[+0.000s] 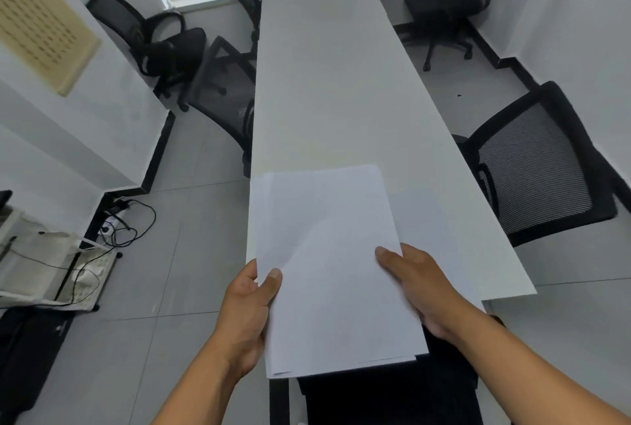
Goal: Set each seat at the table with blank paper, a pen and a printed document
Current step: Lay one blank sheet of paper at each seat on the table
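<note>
A stack of blank white paper [327, 254] is held over the near end of the long white table [327, 83]. My left hand [247, 308] grips the stack's left edge, thumb on top and fingers underneath. My right hand [420, 288] holds the right edge, thumb lying on the top sheet and fingers under the stack. The sheets are slightly fanned at the near corner. No pen or printed document shows in view.
Black mesh office chairs stand along both sides: one at the right [536, 165], one tucked at the left [225, 90], others farther back [150, 38] [447, 4]. A white bag [51, 267] and cables [126, 223] lie on the floor at left.
</note>
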Action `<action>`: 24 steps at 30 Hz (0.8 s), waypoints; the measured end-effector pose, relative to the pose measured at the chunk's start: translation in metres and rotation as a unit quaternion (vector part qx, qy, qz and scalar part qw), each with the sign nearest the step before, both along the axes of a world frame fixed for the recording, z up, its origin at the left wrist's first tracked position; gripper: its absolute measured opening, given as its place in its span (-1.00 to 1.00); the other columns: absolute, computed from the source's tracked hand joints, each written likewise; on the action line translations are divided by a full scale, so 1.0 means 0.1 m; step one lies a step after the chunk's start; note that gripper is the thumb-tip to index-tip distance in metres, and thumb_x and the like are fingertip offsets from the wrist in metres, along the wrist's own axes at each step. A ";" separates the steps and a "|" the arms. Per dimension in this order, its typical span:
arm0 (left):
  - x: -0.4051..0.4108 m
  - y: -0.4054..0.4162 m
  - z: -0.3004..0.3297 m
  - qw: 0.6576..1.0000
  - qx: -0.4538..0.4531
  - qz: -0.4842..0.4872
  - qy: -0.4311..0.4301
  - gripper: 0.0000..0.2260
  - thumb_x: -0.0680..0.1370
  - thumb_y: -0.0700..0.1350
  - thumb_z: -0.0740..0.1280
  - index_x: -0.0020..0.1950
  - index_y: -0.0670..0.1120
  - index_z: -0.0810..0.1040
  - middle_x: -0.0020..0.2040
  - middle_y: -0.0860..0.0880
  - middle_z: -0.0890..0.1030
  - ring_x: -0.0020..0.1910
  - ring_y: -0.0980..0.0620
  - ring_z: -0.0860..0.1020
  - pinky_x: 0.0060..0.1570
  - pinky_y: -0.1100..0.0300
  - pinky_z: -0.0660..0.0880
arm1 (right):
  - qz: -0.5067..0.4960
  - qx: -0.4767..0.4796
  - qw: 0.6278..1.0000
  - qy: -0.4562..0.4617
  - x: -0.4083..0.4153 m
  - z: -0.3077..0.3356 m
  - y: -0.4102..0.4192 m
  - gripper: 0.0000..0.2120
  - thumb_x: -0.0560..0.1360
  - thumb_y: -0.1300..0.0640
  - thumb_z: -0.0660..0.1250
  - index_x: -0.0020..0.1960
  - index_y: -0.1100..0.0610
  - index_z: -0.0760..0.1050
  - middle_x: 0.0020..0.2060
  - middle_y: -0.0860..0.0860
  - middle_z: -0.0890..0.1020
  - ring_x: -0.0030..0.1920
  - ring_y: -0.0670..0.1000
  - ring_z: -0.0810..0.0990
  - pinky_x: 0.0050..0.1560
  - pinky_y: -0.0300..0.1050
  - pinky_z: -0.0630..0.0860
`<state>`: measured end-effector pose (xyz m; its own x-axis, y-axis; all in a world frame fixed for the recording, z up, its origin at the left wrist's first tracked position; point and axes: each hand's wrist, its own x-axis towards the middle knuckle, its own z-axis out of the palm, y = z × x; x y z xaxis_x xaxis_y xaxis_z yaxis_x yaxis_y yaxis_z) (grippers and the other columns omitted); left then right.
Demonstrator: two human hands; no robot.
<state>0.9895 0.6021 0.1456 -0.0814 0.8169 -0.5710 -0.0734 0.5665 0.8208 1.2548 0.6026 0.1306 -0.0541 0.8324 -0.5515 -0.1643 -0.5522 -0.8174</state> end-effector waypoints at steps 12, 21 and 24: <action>-0.58 -0.37 0.48 0.999 0.046 0.019 -0.019 -0.78 0.78 -0.19 0.25 0.39 -0.09 0.61 0.24 -0.13 0.77 0.21 -0.20 0.76 0.27 -0.19 0.64 | -0.007 0.043 0.998 -0.055 -0.67 0.67 -0.34 -0.83 0.72 0.15 0.32 0.21 0.09 0.68 0.02 0.05 0.81 0.01 0.15 0.81 0.18 0.22 0.70; -1.62 -0.32 0.66 0.996 0.088 0.007 -0.028 -0.77 0.78 -0.18 0.27 0.39 -0.08 0.62 0.26 -0.13 0.77 0.21 -0.21 0.75 0.31 -0.25 0.63 | -0.011 0.083 0.992 -0.093 -1.69 1.04 -0.35 -0.84 0.70 0.15 0.33 0.17 0.08 0.69 -0.01 0.05 0.81 -0.03 0.16 0.81 0.13 0.22 0.71; -2.23 -0.30 0.70 0.994 0.101 0.003 -0.029 -0.78 0.78 -0.16 0.28 0.40 -0.07 0.62 0.24 -0.13 0.77 0.21 -0.22 0.75 0.32 -0.28 0.62 | -0.015 0.101 0.989 -0.107 -2.28 1.11 -0.32 -0.84 0.70 0.17 0.34 0.15 0.10 0.70 -0.01 0.04 0.81 -0.03 0.14 0.81 0.09 0.14 0.72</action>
